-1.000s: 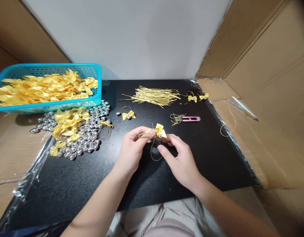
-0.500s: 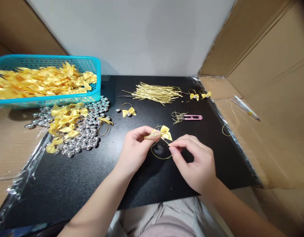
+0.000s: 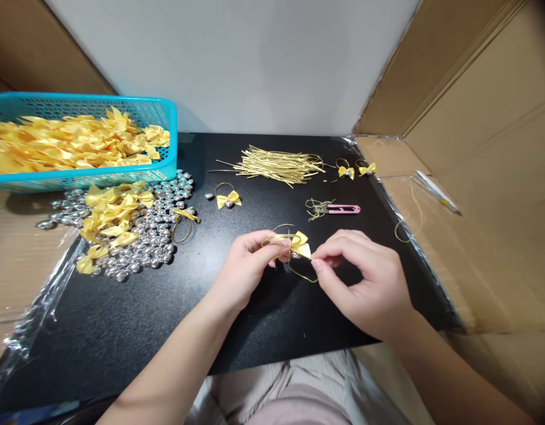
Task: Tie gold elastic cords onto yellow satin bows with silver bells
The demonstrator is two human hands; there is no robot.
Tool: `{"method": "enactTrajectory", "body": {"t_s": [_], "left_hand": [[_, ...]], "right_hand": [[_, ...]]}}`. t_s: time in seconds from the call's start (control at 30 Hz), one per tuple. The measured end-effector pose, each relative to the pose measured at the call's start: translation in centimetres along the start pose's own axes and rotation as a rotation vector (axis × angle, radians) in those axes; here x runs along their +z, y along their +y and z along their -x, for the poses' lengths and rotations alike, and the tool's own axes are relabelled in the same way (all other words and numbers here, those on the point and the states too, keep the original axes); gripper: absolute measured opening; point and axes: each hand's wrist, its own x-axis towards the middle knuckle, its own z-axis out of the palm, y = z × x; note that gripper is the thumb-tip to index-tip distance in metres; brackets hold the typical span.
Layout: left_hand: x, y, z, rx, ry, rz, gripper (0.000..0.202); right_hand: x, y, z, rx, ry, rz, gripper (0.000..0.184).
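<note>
My left hand [image 3: 255, 260] pinches a gold cord loop with a yellow ribbon bow [image 3: 301, 245] on it, held above the black table. A small silver bead shows just under the bow, partly hidden by the fingers. Thumb and forefinger of my right hand [image 3: 363, 277] are closed on the end of a thin gold cord [image 3: 305, 276], to the right of the bow. The cord curves below the bow between both hands.
A blue basket [image 3: 173, 136] of yellow bows stands back left, silver beads [image 3: 153, 251] and loose bows before it. Gold cords [image 3: 276, 165] lie at the back. Pink thread snips [image 3: 343, 209], finished bow loops [image 3: 229, 199] and a white pen-like tool [image 3: 438, 192] lie around.
My right hand has moved right, drawing the gold cord along, and the loop of cord below the bow has become smaller. The left hand keeps its pinch, the bow turning slightly.
</note>
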Motion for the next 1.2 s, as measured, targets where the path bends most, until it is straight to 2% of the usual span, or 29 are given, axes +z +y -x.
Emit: {"method": "enactTrajectory", "body": {"t_s": [0.13,0.23,0.37,0.43,0.63,0.77,0.83,0.93,1.0,1.1,1.2], "left_hand": [[0.1,0.2,0.1,-0.015,-0.025,-0.026,0.016],[0.4,0.6,0.3,-0.009,-0.048,-0.076,0.014],[0.6,0.7,0.6,-0.026,-0.126,-0.157,0.016],[0.6,0.7,0.6,-0.029,-0.147,-0.191,0.016],[0.4,0.4,0.5,-0.023,-0.068,-0.171,0.018],[0.4,0.1,0.5,-0.005,-0.01,-0.231,0.02],[0.4,0.1,0.5,0.008,0.014,-0.26,0.02],[0.5,0.0,0.5,0.026,0.035,-0.268,0.019],[0.5,0.1,0.5,0.032,0.045,-0.248,0.02],[0.4,0.1,0.4,0.029,0.065,-0.181,0.023],[0.3,0.2,0.3,0.019,0.101,-0.127,0.024]], "right_hand": [[-0.4,0.2,-0.5,-0.015,-0.035,0.007,0.014],[-1.1,0.5,-1.2,-0.079,-0.109,0.062,0.013],[-2.4,0.8,-2.2,-0.162,-0.314,0.12,0.013],[-3.1,0.9,-2.5,-0.156,-0.402,0.117,0.014],[-5.1,0.9,-1.9,-0.075,-0.5,0.003,0.003],[-4.6,-0.1,-0.7,-0.08,-0.456,-0.085,0.003],[-3.2,-0.5,-0.1,-0.083,-0.4,0.021,0.005],[-0.5,-0.5,0.5,-0.14,-0.218,0.276,0.008],[0.8,-0.1,0.5,-0.125,-0.152,0.389,0.009],[1.8,0.5,0.2,-0.075,-0.104,0.443,0.01],[1.9,0.8,-0.1,-0.112,-0.025,0.396,0.011]]}}
